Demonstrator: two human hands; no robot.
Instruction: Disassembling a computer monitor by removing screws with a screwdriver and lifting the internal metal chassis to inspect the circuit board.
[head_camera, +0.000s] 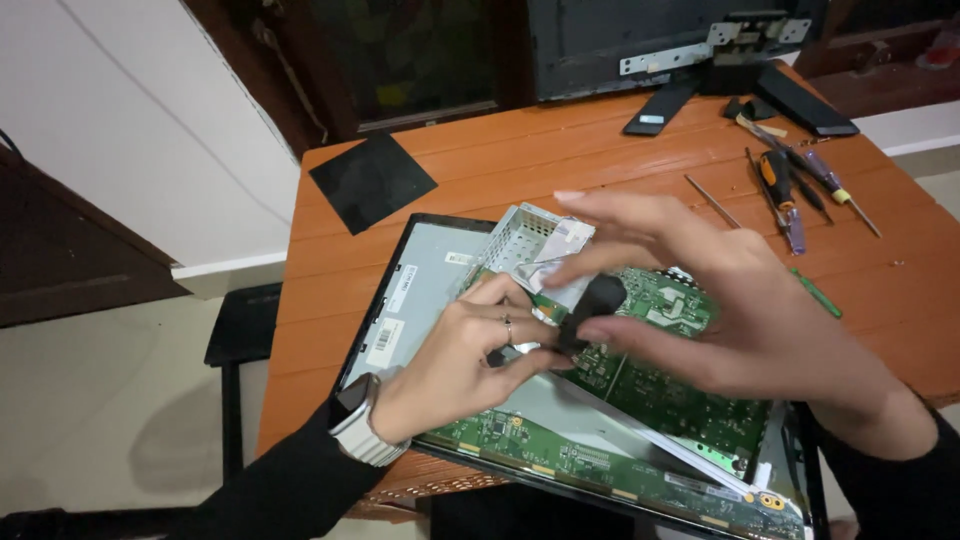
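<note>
On the table: an orange wooden tabletop (560, 160) carries an opened flat-panel display (420, 290) lying face down beneath both hands.
Room: white wall and pale floor off to the left of the hands; a dark stool (240, 330) stands beside the table.
Open chassis: the display's shell holds green circuit boards (660, 390) under the fingers and a perforated metal shield (525, 240) just beyond them.
Beyond the fingers: a black square sheet (372, 180) lies to the far left; a monitor stand (740, 90) sits at the table's far edge.
Right of the fingers: screwdrivers (785, 185) lie loose on the wood, well apart from the hands.
Left hand (450, 360): fingers curled, thumb and fingertips pinching the lower end of a small black part (592, 305); ring and wristwatch visible.
Right hand (730, 310): fingers spread and half open, thumb and middle finger touching the black part's sides, index finger raised above it.
Black part: held between both hands, just above the boards.
</note>
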